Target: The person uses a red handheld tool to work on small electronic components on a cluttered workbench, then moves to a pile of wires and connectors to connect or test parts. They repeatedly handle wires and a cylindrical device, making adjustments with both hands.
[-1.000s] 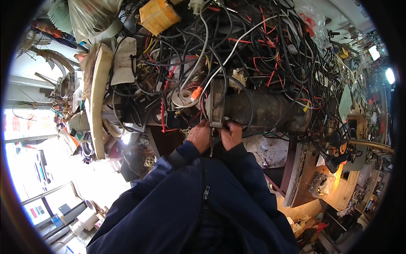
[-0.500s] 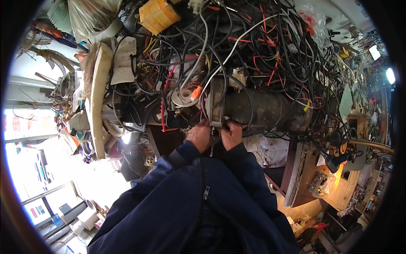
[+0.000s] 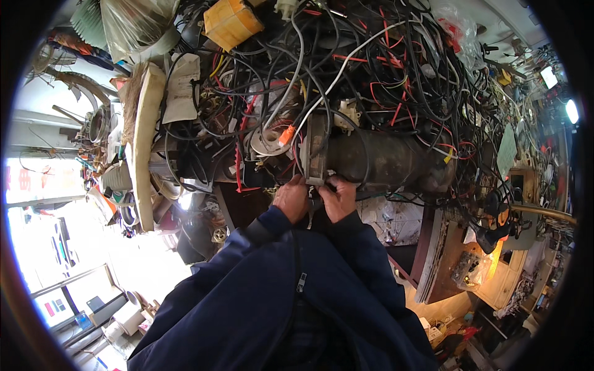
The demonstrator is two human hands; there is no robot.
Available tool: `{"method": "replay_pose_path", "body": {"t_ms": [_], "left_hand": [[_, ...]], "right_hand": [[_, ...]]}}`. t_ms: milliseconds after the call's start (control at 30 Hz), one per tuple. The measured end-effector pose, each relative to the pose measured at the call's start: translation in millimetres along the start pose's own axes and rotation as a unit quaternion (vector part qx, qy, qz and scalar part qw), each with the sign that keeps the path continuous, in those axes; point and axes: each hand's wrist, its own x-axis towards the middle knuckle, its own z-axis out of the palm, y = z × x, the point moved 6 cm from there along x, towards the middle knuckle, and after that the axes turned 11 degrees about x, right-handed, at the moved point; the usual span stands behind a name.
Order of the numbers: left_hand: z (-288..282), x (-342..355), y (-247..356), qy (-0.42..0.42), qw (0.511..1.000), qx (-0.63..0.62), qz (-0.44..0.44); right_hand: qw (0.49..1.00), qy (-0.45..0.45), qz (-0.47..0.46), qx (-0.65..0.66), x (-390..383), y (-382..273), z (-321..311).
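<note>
My left hand (image 3: 291,199) and my right hand (image 3: 338,199) are side by side at the near lower edge of an upright grey metal flange (image 3: 317,154). The fingers of both are curled inward. What lies between the fingertips is too small and shadowed to name. To the flange's right extends a dark, grimy metal cylinder (image 3: 383,156), with a black cable looping over it. Left of the flange, a pale round disc (image 3: 267,142) sits beside an orange connector (image 3: 287,135) on a white cable (image 3: 328,86).
Tangled black and red cables (image 3: 371,55) heap up behind the cylinder. A yellow box (image 3: 232,25) sits at the far left of the heap. A long cream foam strip (image 3: 143,161) stands to the left. On the right is a wooden board (image 3: 455,253) with a plastic bag (image 3: 471,269).
My right hand has turned slightly and its fingers have shifted a little by the flange's lower edge. The left hand has barely moved.
</note>
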Motion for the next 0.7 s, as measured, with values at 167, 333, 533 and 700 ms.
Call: {"method": "replay_pose_path", "body": {"t_ms": [167, 333, 533, 700], "left_hand": [[17, -1, -8, -0.019, 0.999, 0.028, -0.004], [26, -1, -11, 0.003, 1.0, 0.014, 0.018], [29, -1, -14, 0.003, 1.0, 0.008, 0.026], [27, -2, -15, 0.024, 0.999, -0.01, 0.019]], "right_hand": [[1.0, 0.011, 0.017, 0.015, 4, 10, 2], [0.999, 0.003, 0.034, -0.015, 5, 21, 3], [1.0, 0.01, -0.018, -0.013, 3, 12, 2], [0.995, -0.019, 0.053, 0.078, -8, 9, 1]]}}
